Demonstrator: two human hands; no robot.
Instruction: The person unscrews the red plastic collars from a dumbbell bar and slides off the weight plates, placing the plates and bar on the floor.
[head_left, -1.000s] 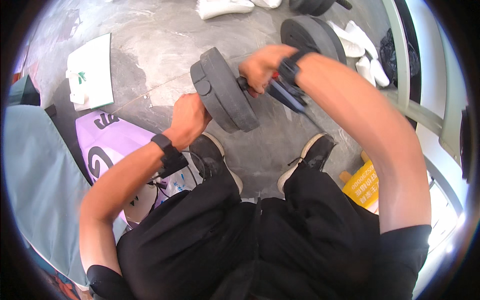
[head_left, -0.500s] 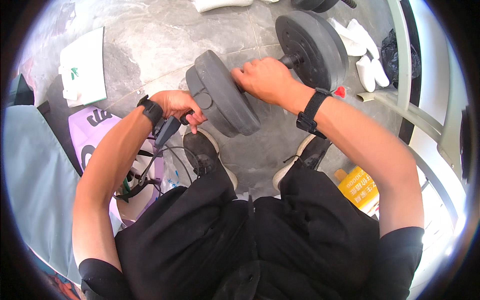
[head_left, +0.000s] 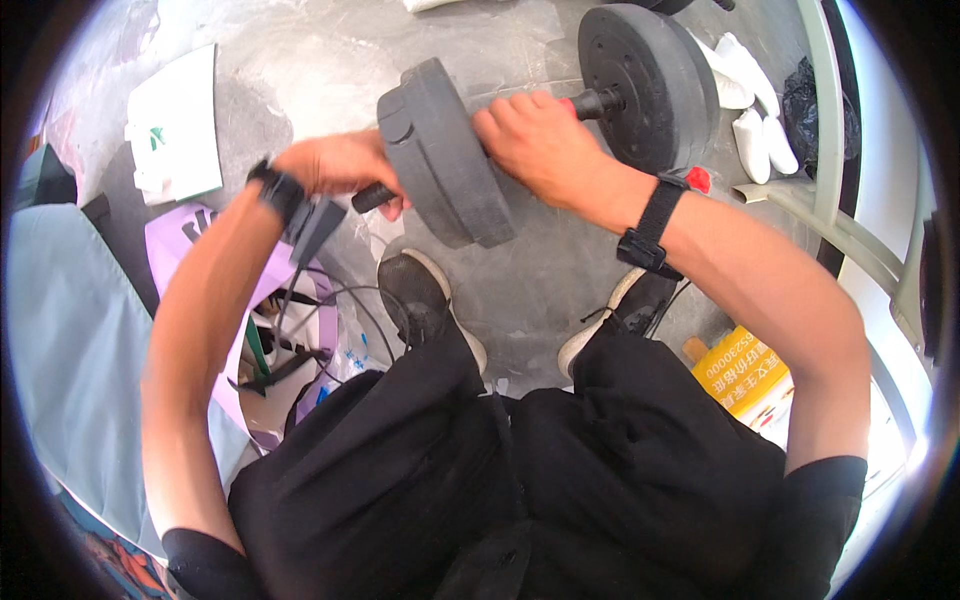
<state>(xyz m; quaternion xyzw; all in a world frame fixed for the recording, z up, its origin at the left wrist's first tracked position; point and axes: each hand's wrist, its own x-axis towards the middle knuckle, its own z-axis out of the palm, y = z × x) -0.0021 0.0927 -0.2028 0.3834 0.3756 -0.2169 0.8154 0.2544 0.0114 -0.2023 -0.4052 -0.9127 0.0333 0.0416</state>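
Observation:
A black dumbbell with thick plates (head_left: 445,155) at both ends lies across the far side of my feet, its left end closer to me. My right hand (head_left: 545,145) is closed round the bar between the plates. At the left end, my left hand (head_left: 345,165) is closed about the short dark bar end (head_left: 372,197) beside the outer plate; motion smears it, and the plate hides part of its fingers. The right-hand plates (head_left: 650,90) stand past my right hand. Both wrists wear black straps, the left one with a dark grey device (head_left: 320,232) and a cable.
An open purple bag (head_left: 185,235) and a white sheet (head_left: 185,130) lie at left, near a grey-blue cloth surface (head_left: 80,330). White shoe-shaped items (head_left: 755,140), a black plastic bag (head_left: 815,120) and a pale metal frame (head_left: 828,150) stand at right. A yellow printed box (head_left: 745,370) sits by my right leg.
The dumbbell's left end has shifted up and away from me, and more of its bar end shows. My left wrist has turned and moved slightly. My right hand keeps its hold.

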